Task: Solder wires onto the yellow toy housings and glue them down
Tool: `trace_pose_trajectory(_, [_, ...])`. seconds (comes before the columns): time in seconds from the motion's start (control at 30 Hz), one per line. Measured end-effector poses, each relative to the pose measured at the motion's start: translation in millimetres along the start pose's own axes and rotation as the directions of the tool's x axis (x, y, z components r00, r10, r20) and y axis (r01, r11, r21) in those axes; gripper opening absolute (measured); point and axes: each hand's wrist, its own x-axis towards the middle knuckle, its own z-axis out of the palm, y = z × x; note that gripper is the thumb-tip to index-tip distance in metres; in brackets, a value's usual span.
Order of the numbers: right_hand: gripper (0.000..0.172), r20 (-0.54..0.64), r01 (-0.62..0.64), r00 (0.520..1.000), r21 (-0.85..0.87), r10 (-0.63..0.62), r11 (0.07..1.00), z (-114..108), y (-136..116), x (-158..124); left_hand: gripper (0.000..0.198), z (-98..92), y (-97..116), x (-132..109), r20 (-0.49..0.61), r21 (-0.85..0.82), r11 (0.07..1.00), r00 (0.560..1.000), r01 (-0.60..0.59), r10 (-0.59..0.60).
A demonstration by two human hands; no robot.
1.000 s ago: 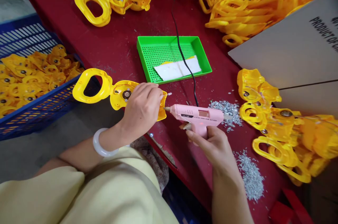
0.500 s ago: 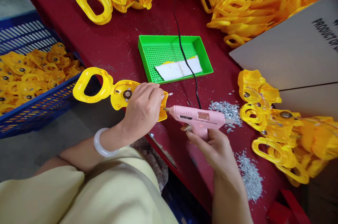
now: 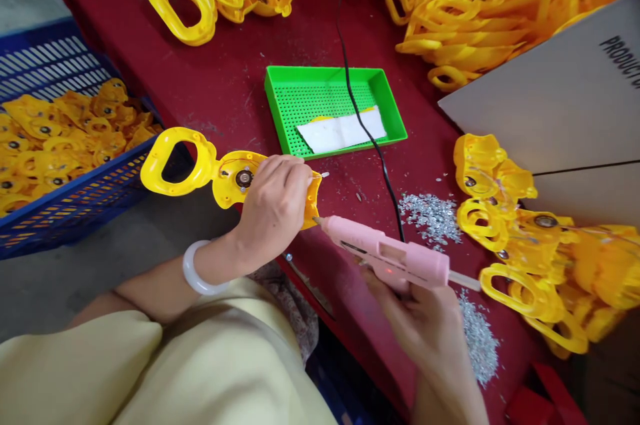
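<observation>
My left hand (image 3: 273, 208) is closed over a yellow plastic toy shell (image 3: 200, 168) at the near edge of the red table, pinching its right end where a small white wire tip sticks out. Inside the shell sits a small round speaker. My right hand (image 3: 425, 328) grips a pink glue gun (image 3: 390, 255) by its handle. The gun is tilted, with its nozzle touching the shell's right edge just below my left fingers. A glue stick pokes out of the gun's back.
A green tray (image 3: 333, 108) holding a white pad sits behind the hands, with the gun's black cord (image 3: 363, 118) running over it. Yellow shells pile at right (image 3: 530, 245) and far back (image 3: 480, 5). A blue crate (image 3: 65, 151) of yellow parts stands left. Silver bits (image 3: 430, 211) litter the table. A cardboard box (image 3: 560, 98) is at right.
The right hand has dropped toward me and tilted the glue gun, so its nozzle now points up-left against the shell's edge. The left hand and shell have hardly moved.
</observation>
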Motion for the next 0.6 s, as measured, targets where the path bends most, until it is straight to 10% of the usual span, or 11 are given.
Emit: trace_pose_trajectory(0.6, [0.019,-0.124,0.003,0.992,-0.083,-0.013,0.997,4.4,-3.7,-1.4,0.020,0.4,-0.3,-0.1,-0.024,-0.009,1.000,0.999,-0.027,0.027])
